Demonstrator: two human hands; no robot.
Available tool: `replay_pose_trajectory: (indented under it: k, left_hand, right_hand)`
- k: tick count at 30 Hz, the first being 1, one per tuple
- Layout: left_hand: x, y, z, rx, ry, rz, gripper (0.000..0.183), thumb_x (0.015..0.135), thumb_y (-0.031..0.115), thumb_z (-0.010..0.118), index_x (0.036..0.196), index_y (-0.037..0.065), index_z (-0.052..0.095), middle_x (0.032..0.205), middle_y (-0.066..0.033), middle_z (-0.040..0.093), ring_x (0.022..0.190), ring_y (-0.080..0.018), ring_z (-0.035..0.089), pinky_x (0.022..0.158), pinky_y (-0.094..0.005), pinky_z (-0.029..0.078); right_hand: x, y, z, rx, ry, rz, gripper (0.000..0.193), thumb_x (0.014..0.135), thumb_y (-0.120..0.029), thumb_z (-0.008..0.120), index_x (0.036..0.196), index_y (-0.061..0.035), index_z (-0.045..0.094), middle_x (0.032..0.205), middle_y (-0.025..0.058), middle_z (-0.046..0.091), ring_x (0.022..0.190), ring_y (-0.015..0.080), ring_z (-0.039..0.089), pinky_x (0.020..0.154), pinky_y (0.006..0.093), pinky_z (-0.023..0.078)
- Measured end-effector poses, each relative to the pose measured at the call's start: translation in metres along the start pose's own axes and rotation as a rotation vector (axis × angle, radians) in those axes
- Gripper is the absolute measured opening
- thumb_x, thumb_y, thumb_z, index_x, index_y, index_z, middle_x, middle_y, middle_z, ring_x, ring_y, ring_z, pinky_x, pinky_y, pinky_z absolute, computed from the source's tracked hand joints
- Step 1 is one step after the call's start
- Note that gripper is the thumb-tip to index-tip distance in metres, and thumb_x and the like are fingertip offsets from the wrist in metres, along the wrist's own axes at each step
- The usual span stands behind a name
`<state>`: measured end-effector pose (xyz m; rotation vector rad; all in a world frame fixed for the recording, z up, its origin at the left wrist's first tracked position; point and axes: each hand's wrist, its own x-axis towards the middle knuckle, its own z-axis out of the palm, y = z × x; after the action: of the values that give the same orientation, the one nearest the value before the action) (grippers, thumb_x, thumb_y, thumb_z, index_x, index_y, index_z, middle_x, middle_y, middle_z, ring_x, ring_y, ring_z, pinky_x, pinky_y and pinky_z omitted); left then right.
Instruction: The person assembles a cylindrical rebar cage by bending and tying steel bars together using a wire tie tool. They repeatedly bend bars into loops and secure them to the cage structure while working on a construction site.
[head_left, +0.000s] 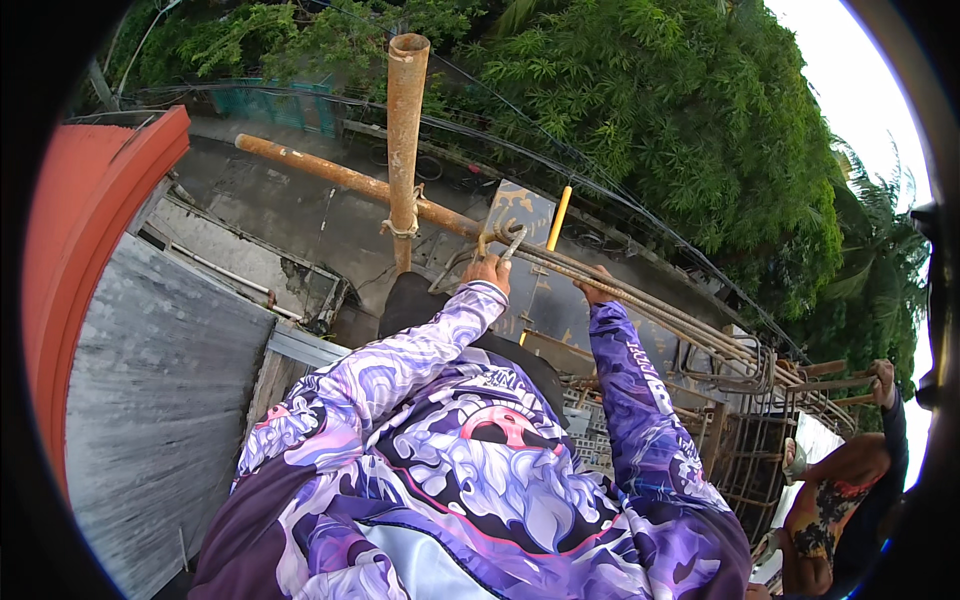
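A bundle of long rusty steel rebars (650, 302) runs from the middle of the head view toward the lower right, with bent hooks at its near end. My left hand (487, 271) is closed around the rebar just below a hooked end (514, 241). Farther along the same bars, my right hand (597, 286) is closed on them, its fingers partly hidden by my sleeve and the steel. Right beside my left hand, the bars lie along a rusty horizontal scaffold pipe (320, 172). An upright pipe (406, 110) crosses that one, joined by a tie or clamp (402, 222).
At the right, another person's hand (882, 384) is at the far part of the bars, near a rebar cage (755, 450). A street (270, 195) lies far below. Corrugated metal roofing (165, 370) and a red roof edge (115, 200) stand left. Overhead cables (640, 205) pass before trees.
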<state>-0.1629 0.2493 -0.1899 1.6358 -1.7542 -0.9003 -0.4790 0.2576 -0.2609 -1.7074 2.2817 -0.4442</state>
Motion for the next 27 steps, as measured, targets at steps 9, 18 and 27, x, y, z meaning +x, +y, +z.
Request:
replay_pose_trajectory:
  k: [9,18,27]
  left_hand:
    - [-0.029,0.074,0.019,-0.496,-0.093,0.371,0.029,0.091,0.030,0.049,0.089,0.002,0.053,0.076,-0.0204,0.058,0.073,-0.0401,0.057,0.065,-0.0434,0.044]
    - [-0.027,0.114,0.024,-0.934,-0.331,0.332,0.027,0.092,0.029,0.050,0.080,0.005,0.051,0.061,-0.0083,0.052,0.058,-0.0202,0.053,0.055,-0.0346,0.042]
    - [-0.017,0.076,0.035,-1.089,-0.367,0.250,0.017,0.094,0.020,0.046,0.085,0.005,0.048,0.063,0.0012,0.043,0.055,-0.0073,0.039,0.051,-0.0237,0.034]
  right_hand:
    - [-0.022,-0.042,-0.020,-0.157,-0.118,0.120,0.054,0.064,-0.043,0.075,0.108,-0.0158,0.059,0.097,0.0087,0.066,0.098,0.0292,0.060,0.087,0.0405,0.046]
    - [-0.035,-0.014,0.007,-0.144,0.357,-0.281,0.055,0.066,-0.040,0.074,0.112,-0.0159,0.058,0.096,0.0078,0.067,0.099,0.0278,0.060,0.089,0.0405,0.044]
    - [-0.100,-0.039,-0.019,-0.409,0.296,-0.103,0.038,0.077,-0.034,0.067,0.105,-0.0081,0.063,0.099,0.0105,0.066,0.095,0.0258,0.061,0.090,0.0417,0.040]
